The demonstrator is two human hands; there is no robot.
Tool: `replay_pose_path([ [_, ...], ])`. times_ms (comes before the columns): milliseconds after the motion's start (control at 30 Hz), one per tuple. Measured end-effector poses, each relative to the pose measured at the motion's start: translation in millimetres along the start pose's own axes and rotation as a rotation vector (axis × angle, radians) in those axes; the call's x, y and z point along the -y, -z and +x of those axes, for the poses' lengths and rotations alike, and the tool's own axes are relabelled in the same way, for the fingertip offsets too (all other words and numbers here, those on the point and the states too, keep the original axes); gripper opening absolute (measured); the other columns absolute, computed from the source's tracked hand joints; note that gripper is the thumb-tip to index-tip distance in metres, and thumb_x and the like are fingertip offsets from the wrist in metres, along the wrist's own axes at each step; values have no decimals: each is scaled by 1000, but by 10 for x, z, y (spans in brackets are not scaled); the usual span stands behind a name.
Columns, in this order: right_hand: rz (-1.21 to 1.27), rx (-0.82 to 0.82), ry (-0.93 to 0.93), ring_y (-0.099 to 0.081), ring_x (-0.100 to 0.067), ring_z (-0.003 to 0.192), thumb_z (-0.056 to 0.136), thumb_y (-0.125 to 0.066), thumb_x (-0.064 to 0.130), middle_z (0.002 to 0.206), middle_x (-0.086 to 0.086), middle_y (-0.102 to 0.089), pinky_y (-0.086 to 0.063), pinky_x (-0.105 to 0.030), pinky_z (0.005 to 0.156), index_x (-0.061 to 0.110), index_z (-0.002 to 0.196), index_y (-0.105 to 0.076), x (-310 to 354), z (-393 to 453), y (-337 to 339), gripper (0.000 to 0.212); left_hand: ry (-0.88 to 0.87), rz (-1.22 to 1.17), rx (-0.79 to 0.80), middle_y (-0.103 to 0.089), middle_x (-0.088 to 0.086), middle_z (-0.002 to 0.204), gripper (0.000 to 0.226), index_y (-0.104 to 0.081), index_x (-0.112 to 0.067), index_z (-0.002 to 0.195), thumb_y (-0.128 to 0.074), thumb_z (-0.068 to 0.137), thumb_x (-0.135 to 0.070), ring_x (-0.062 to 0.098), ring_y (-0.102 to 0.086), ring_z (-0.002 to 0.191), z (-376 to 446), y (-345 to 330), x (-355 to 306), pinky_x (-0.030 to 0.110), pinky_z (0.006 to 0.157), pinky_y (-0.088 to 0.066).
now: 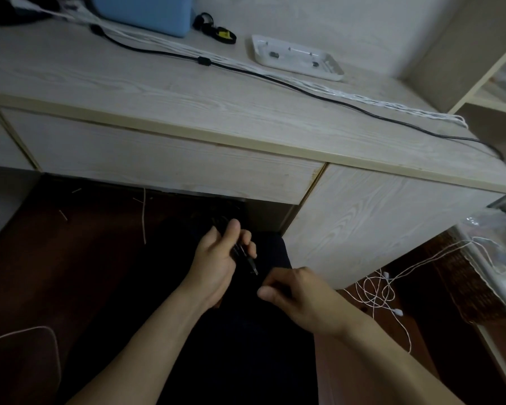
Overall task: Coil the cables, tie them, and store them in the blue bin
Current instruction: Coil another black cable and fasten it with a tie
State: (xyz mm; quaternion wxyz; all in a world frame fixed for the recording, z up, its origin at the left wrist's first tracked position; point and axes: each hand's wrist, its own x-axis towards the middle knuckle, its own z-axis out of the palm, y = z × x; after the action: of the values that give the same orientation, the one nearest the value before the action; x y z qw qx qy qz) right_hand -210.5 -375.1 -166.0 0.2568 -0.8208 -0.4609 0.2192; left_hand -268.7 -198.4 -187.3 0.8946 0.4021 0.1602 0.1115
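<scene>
While the left hand (216, 258) clasps a black cable (247, 258) below the bench (187, 92), coiling seems underway. Right hand (298, 290), at 4 o'clock, curls inward; whether it grasps anything I cannot tell. Next comes tying, then the blue bin (146, 13) at 11 o'clock.

the blue bin (146, 13) is cut off by the top edge. the black cable (247, 260) gripped by the left hand (216, 258) vanishes into the dark under the desk (158, 92). the right hand (298, 293) hides its own fingers; whether they pinch anything is unclear.
</scene>
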Motion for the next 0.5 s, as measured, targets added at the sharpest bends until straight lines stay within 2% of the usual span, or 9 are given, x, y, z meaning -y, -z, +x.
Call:
replay_pose_path([
  [67, -2, 45, -9, -63, -6, 73, 94, -61, 48, 84, 10, -67, -51, -25, 64, 23, 105, -66, 8, -6, 2, 27, -115, 272, 31, -57, 1, 74, 20, -51, -13, 87, -46, 103, -24, 22, -56, 71, -37, -28, 51, 40, 80, -47],
  [133, -18, 73, 10, -65, -8, 78, 92, -65, 41, 93, 7, -70, -54, -32, 71, 23, 113, -65, 15, -12, -5, 27, -216, 566, 61, -61, 0, 71, 20, -53, -10, 91, -46, 104, -24, 20, -61, 73, -74, -53, 79, 30, 82, -49],
  [200, -2, 51, 45, -66, -6, 85, 93, -65, 30, 100, 9, -71, -54, -29, 77, 21, 115, -67, 39, -5, -6, 23, -225, 790, 109, -64, 0, 75, 19, -53, -8, 96, -49, 102, -25, 8, -63, 73, -99, -69, 108, 14, 75, -47],
  [300, 43, -52, 83, -66, 1, 90, 93, -66, 17, 101, 15, -71, -51, -17, 80, 19, 107, -72, 74, 1, 11, 16, -120, 1088, 161, -58, -5, 84, 21, -45, -16, 94, -50, 100, -37, 3, -59, 76, -105, -66, 149, 8, 66, -42],
  [367, 23, -110, 86, -67, 1, 89, 93, -67, 17, 100, 12, -73, -53, -18, 79, 19, 105, -73, 83, -1, 2, 14, -94, 1185, 184, -56, -1, 86, 27, -41, -16, 92, -45, 100, -42, 7, -57, 80, -105, -75, 128, 16, 68, -43],
  [433, 37, -191, 67, -68, 0, 85, 91, -71, 22, 96, 10, -73, -55, -22, 76, 18, 102, -72, 85, 4, -7, 12, -72, 1178, 194, -59, 4, 91, 31, -44, -12, 96, -42, 101, -42, 14, -60, 86, -94, -65, 70, 32, 80, -48],
  [500, 69, -321, 24, -67, -4, 73, 83, -80, 33, 83, 10, -70, -55, -22, 66, 21, 92, -63, 95, 16, 17, 21, -16, 1161, 249, -63, 4, 94, 33, -50, -12, 98, -41, 102, -44, 15, -63, 89, -88, -28, 15, 42, 86, -51],
])
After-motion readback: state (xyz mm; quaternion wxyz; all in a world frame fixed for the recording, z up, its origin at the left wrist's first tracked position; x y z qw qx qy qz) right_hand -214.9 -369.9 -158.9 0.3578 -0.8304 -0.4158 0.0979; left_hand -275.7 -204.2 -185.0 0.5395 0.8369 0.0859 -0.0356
